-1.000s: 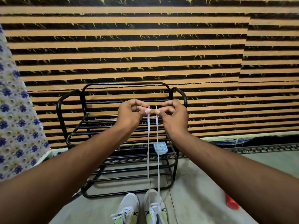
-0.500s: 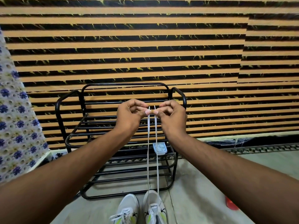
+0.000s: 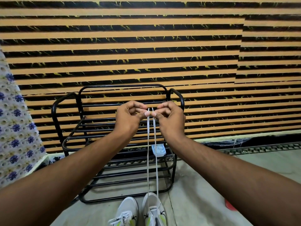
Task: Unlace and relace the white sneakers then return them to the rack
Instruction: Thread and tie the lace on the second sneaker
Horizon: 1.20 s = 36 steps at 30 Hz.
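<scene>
Head view: your left hand (image 3: 128, 118) and right hand (image 3: 171, 119) are raised side by side in front of the black metal rack (image 3: 117, 160), thumbs nearly touching. Each hand pinches one end of the white lace (image 3: 152, 152) between thumb and forefinger, the other fingers curled in — the two tips stick up just above your fingertips. From there the two strands drop close together, almost parallel and pulled straight, down to the right sneaker (image 3: 154, 209) on the floor (image 3: 203, 193), where they enter near the toe end of its eyelet row. You can see lacing across the lower part of that shoe, though the bottom edge cuts it off.

The left sneaker (image 3: 127, 211) stands just beside the right one, toes pointing towards the rack, with its own lace crossed over the tongue. Both shoes are white with yellow-green accents and sit on the floor right in front of the rack's lowest bars, not on it.

A small pale blue square object (image 3: 158, 149) rests on one of the rack's middle shelves, behind the strands. The rack stands against an orange-and-black striped wall (image 3: 146, 54). A floral-patterned cloth (image 3: 14, 131) hangs at the left edge, and a red object (image 3: 230, 206) shows on the floor beyond your right forearm.
</scene>
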{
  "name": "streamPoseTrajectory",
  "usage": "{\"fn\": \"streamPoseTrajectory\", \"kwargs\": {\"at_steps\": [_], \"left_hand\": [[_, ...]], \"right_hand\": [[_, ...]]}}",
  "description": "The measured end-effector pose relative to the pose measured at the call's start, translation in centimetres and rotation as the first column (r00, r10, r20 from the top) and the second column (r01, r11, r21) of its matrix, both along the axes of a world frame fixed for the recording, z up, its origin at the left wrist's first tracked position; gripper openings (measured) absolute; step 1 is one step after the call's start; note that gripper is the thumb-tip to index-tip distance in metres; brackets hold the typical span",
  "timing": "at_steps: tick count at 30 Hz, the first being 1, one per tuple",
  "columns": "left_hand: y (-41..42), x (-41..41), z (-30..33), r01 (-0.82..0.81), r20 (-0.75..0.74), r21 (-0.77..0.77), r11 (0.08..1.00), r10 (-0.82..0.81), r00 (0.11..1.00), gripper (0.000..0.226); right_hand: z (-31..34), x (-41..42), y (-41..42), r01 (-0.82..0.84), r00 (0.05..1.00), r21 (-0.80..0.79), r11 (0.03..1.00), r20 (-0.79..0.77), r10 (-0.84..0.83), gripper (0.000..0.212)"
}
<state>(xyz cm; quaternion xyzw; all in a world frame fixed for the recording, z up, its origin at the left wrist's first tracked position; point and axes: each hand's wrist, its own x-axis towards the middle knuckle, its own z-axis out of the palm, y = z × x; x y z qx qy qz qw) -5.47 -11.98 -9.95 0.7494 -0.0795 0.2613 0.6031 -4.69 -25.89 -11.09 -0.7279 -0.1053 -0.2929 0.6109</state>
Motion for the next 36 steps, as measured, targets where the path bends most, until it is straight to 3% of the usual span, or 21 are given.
{"fn": "streamPoseTrajectory", "kwargs": {"at_steps": [36], "left_hand": [[-0.42, 0.08, -0.21, 0.041, 0.0, -0.024, 0.999, -0.041, 0.999, 0.018]], "right_hand": [[-0.29, 0.06, -0.61, 0.027, 1.0, -0.014, 1.0, 0.007, -0.027, 0.019]]}}
